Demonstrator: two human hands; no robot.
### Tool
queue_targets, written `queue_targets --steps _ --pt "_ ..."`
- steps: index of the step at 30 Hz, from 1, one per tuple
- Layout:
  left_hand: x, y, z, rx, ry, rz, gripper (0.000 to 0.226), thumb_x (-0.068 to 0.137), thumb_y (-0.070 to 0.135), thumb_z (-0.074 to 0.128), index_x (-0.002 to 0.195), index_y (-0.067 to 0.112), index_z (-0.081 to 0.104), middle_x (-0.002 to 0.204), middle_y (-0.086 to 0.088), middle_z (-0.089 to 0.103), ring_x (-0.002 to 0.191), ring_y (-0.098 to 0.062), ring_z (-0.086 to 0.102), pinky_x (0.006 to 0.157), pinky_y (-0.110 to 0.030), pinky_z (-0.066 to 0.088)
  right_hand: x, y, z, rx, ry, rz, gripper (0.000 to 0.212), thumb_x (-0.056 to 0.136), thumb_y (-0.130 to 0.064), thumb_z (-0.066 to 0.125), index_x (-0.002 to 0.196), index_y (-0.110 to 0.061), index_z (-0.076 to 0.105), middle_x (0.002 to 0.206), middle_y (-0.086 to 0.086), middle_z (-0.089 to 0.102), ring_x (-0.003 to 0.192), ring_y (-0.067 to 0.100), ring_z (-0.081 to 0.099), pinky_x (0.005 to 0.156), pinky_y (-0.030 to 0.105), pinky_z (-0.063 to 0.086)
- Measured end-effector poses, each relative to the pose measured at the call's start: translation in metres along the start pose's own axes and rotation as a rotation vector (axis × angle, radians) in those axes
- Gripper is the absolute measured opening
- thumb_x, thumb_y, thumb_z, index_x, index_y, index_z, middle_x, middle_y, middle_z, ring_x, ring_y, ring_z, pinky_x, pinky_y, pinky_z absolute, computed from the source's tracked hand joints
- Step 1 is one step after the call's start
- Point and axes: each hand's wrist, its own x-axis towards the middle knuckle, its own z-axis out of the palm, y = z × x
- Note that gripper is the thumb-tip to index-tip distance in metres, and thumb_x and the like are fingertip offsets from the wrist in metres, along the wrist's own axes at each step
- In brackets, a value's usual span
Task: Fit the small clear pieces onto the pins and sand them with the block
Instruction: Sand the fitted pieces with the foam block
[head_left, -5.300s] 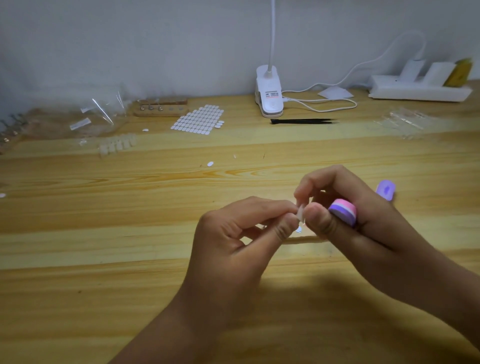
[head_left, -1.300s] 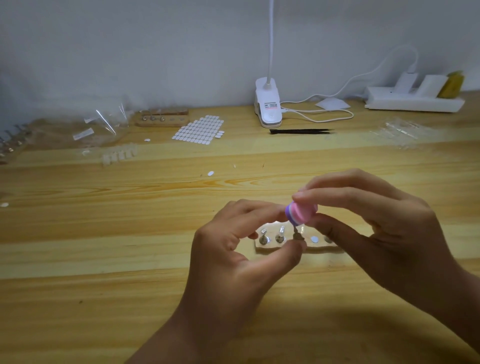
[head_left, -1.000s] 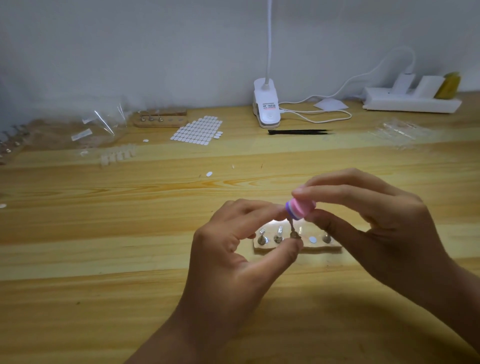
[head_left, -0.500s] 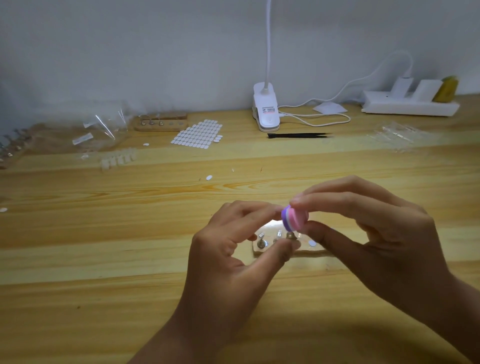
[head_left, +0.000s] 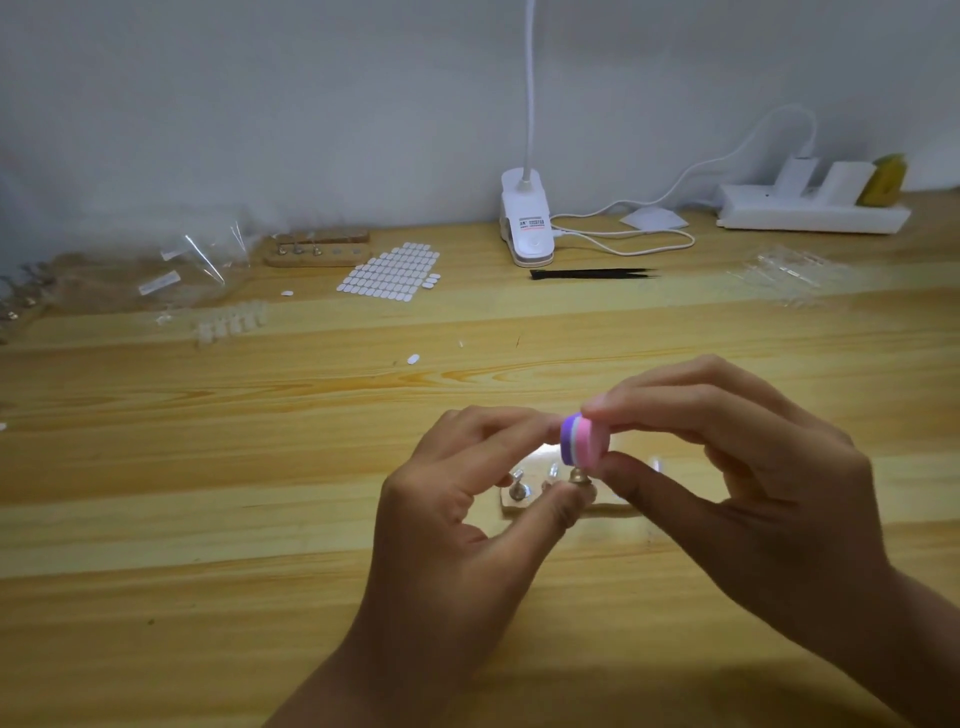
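My right hand pinches a small round sanding block, purple and pink, between thumb and forefinger. My left hand holds a metal pin between thumb tip and forefinger, right under the block. The clear piece on that pin is hidden by the block and fingers. Behind my hands lies a small wooden pin holder with other pins standing in it.
Further back on the wooden table are a second wooden pin holder, a sheet of white oval stickers, clear plastic bags, black tweezers, a white clip lamp, a power strip and clear pieces.
Five seconds ago both hands pinched a clear piece. Since then the block came between my right fingertips over the pin; in the last second it shifted slightly left and tilted.
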Motion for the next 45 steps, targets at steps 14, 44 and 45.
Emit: queue_targets --steps 14,44,45 --pt "0.001 0.002 -0.002 -0.039 -0.002 -0.012 0.038 0.071 0.019 0.081 0.106 0.032 0.073 0.099 0.017 0.068 0.087 0.001 0.060 0.076 -0.011 0.044 -0.001 0.004 -0.002 -0.047 0.021 0.012 0.023 0.087 -0.014 0.070 0.110 -0.014 0.065 0.105 0.000 0.068 0.098 0.009 0.067 0.083 0.017 0.050" --pt "0.000 0.000 0.000 -0.264 -0.072 -0.094 0.032 0.075 0.018 0.080 0.105 0.026 0.075 0.101 0.008 0.072 0.092 -0.017 0.065 0.070 -0.025 0.051 -0.003 0.003 -0.002 -0.156 0.024 -0.122 0.030 0.087 0.001 0.070 0.115 -0.010 0.063 0.109 0.008 0.067 0.104 0.007 0.066 0.086 0.021 0.052" --pt "0.000 0.000 0.000 -0.263 -0.071 -0.100 0.032 0.074 0.018 0.080 0.104 0.026 0.075 0.101 0.009 0.072 0.092 -0.016 0.065 0.071 -0.024 0.051 -0.003 0.007 -0.004 -0.171 0.006 -0.112 0.031 0.088 0.000 0.070 0.116 -0.011 0.062 0.110 0.009 0.067 0.106 0.013 0.067 0.086 0.028 0.054"
